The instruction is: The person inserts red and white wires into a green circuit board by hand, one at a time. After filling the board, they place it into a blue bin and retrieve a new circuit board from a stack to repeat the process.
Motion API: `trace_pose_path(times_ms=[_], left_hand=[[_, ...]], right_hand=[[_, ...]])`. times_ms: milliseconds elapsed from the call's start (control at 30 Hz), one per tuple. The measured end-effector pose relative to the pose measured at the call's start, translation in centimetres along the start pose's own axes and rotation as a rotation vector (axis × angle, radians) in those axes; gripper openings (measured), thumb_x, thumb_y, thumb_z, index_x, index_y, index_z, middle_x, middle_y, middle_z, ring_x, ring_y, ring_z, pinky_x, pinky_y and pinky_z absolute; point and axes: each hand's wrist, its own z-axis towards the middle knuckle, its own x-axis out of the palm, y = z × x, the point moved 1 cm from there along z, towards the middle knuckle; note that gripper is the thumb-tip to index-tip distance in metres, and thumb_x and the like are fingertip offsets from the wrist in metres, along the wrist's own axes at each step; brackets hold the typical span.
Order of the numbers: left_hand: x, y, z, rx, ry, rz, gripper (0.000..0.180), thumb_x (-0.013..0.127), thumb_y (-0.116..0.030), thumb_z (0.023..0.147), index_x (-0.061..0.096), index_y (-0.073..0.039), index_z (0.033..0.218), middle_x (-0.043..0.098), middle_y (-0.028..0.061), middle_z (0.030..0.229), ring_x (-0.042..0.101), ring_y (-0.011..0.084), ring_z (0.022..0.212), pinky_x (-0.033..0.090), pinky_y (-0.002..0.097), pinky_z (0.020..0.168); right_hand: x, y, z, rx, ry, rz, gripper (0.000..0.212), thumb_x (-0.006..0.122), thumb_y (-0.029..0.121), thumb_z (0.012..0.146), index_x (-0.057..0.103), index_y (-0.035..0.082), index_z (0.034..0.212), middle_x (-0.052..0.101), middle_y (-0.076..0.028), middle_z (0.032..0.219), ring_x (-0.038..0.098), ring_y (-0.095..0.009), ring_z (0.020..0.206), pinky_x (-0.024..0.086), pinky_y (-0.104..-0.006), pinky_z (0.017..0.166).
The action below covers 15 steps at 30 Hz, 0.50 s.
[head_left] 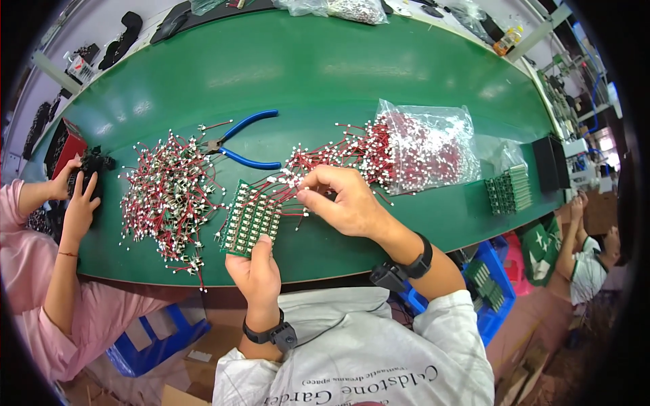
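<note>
My left hand (256,274) grips the lower edge of a green circuit board panel (238,230), its thumb lying on the face. Rows of small pale parts cover the panel, and a few red wires lie across its upper and right sides. To the panel's right, my right hand (352,206) is closed in a pinch, thumb against forefinger. What sits between those fingertips is too small to tell. Beside them spreads a loose heap of red wires with white connectors (318,157), spilling from a clear plastic bag (440,149).
Blue-handled pliers (250,162) lie open beyond the panel. Left of it is a big pile of wired small boards (169,196). Stacked green panels (509,191) stand at the right near a black box (552,164). A co-worker in pink (68,250) handles a black object at the left.
</note>
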Motion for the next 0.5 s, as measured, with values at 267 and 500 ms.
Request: trace_pose_path(times_ms=[267,500], left_hand=[[-0.2,-0.7,0.2,-0.050,-0.049,-0.063,0.032,0.050,0.013,0.085,0.057,0.006,0.115,0.064,0.0080,0.104,0.061,0.0115,0.088,0.048,0.0263,0.077],[-1.1,0.1,0.3,0.007,-0.063,-0.014,0.033,0.050,0.013,0.085,0.057,0.006,0.117,0.064,0.0080,0.105,0.061,0.0123,0.089,0.048,0.0271,0.079]], right_hand=[[0.6,0.2,0.1,-0.411,-0.234,-0.302,0.011,0.067,0.000,0.085,0.062,-0.001,0.094,0.064,-0.011,0.081,0.062,-0.021,0.066,0.050,-0.0321,0.061],[0.6,0.0,-0.1,-0.526,-0.260,-0.437,0.013,0.062,-0.005,0.085,0.062,-0.001,0.098,0.058,-0.015,0.083,0.059,-0.032,0.074,0.048,-0.0376,0.064]])
